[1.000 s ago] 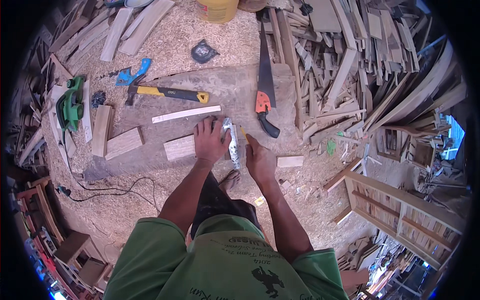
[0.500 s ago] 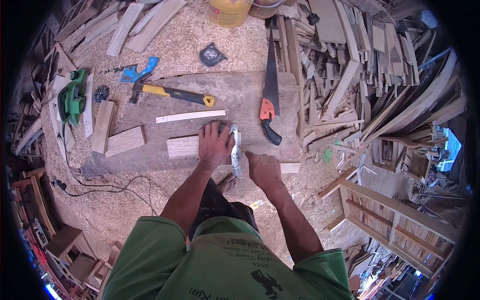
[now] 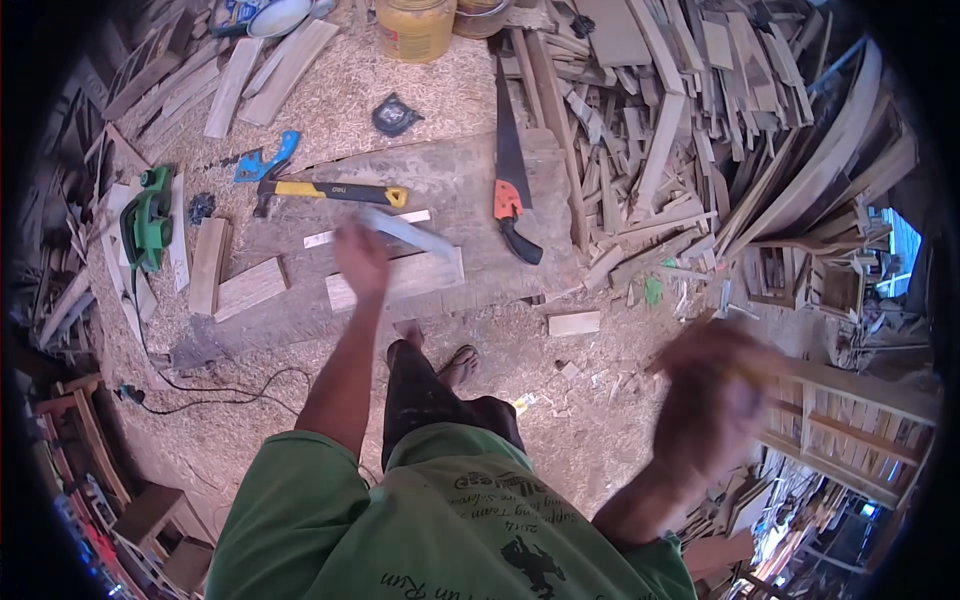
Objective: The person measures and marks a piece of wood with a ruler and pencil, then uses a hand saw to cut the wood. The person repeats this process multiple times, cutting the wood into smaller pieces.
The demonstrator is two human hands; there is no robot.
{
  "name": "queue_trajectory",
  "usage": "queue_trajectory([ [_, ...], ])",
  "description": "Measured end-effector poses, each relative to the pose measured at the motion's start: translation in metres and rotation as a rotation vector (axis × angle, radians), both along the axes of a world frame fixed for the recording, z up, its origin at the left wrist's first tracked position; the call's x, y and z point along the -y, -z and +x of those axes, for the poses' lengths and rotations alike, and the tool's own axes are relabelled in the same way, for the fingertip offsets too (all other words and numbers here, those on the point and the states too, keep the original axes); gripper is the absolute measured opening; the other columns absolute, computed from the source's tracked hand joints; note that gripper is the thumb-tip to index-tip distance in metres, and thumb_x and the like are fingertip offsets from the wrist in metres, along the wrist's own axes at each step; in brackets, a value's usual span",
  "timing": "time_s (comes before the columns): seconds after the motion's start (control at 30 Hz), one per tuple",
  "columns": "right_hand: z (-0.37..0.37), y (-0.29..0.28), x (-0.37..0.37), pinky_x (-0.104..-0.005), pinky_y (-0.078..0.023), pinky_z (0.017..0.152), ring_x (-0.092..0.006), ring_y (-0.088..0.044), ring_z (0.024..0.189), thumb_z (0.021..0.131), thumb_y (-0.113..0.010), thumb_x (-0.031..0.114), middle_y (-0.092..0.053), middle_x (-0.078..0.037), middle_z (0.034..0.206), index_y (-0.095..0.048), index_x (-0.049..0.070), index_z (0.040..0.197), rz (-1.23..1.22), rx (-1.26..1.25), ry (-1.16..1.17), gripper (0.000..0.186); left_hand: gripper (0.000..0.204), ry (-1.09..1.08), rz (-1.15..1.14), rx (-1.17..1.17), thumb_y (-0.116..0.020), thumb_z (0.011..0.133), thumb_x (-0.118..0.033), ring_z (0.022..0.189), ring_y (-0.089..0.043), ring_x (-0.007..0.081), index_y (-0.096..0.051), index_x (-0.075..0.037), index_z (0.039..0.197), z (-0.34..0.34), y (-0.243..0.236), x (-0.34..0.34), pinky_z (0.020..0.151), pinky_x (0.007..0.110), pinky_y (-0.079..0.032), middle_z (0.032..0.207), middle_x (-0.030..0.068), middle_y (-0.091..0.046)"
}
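Observation:
My left hand (image 3: 362, 262) is closed on one end of what looks like a metal try square. The square's pale blade (image 3: 410, 233) is smeared by motion and slants over the workbench. Below it lies a flat light board (image 3: 405, 280), with a thin wood strip (image 3: 325, 238) just beyond. Off the bench to the right, my right hand (image 3: 705, 400) is raised and badly blurred. A yellowish streak shows by its fingers, but what they hold, if anything, I cannot make out.
On the wooden bench (image 3: 470, 180) lie a yellow-and-black hammer (image 3: 335, 192), a handsaw (image 3: 512, 195) and wood offcuts (image 3: 250, 288). A green power planer (image 3: 150, 220) stands left, its cord trailing below. Scrap wood (image 3: 650, 130) is heaped right. A small block (image 3: 573, 323) lies on the floor.
My left hand has lifted the try square off the board and moved left, its blade turned. My right hand has swung away from the board to the right. The whole view has shifted slightly.

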State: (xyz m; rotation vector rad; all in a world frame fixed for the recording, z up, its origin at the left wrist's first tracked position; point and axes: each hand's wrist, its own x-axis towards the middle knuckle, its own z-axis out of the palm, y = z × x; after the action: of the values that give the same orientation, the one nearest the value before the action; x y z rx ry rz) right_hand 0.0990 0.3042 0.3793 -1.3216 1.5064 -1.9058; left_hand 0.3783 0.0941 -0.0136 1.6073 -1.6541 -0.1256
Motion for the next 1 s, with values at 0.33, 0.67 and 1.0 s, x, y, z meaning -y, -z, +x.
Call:
queue_trajectory([
  [0.33,-0.016,-0.119,-0.075,-0.0339,-0.05,0.078,-0.017,-0.058,0.096,0.103,-0.08,0.03,-0.06,-0.008,0.109,-0.063,0.001,0.119,-0.244,0.242,-0.462,0.037,0.066,0.276,0.239,0.329,-0.076,0.096,-0.038,0.136,-0.055,0.0499,-0.059,-0.009,0.152,0.063,-0.02,-0.018,0.116,0.062,-0.043,0.148,0.0293,-0.058],
  [0.67,-0.023,-0.081,-0.01,-0.0404,-0.056,0.082,-0.0256,-0.068,0.093,0.104,-0.076,0.026,-0.07,-0.013,0.109,-0.068,0.001,0.127,-0.332,0.072,-0.276,0.035,0.08,0.523,0.426,0.32,-0.082,0.087,-0.023,0.152,-0.047,0.0426,-0.054,-0.015,0.162,0.006,-0.053,-0.078,0.131,0.057,-0.035,0.163,0.0148,-0.052],
  [1.0,-0.018,0.3,0.123,-0.0543,-0.057,0.093,-0.0448,-0.067,0.11,0.094,-0.08,0.018,-0.067,-0.022,0.126,-0.051,0.014,0.164,0.818,-0.687,-0.079,0.076,0.072,0.542,0.284,0.471,-0.077,0.088,-0.021,0.151,-0.045,0.0453,-0.061,-0.019,0.158,0.006,-0.052,-0.08,0.128,0.063,-0.034,0.166,0.0192,-0.048],
])
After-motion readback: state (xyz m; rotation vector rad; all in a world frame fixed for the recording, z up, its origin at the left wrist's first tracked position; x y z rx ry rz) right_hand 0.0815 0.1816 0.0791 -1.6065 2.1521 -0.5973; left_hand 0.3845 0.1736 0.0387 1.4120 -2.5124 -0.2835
